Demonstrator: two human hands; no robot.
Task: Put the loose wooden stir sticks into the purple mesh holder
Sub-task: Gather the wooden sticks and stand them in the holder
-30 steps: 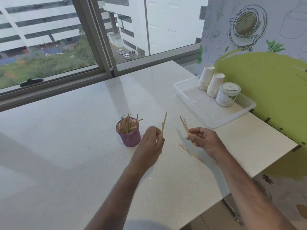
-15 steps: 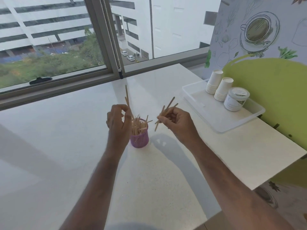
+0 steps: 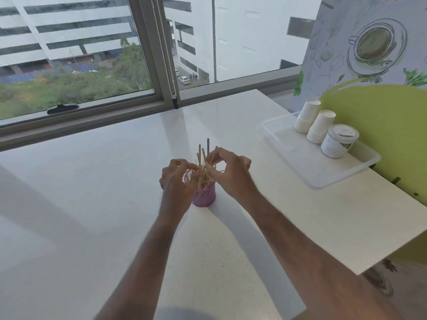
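Over the purple holder [image 3: 204, 197], both hands have now converged, lowering sticks [image 3: 203, 158].

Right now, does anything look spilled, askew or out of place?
Nothing spilled. The stir sticks stand crooked in the purple mesh holder, some well above the rest, while the left hand and right hand pinch them.

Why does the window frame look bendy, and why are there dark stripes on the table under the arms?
In the head view, the wide-angle lens curves the window frame; daylight from the window throws soft arm shadows toward the camera across the white table; the left hand and right hand at the purple mesh holder look slightly smeared, so the stir sticks aren't crisp.
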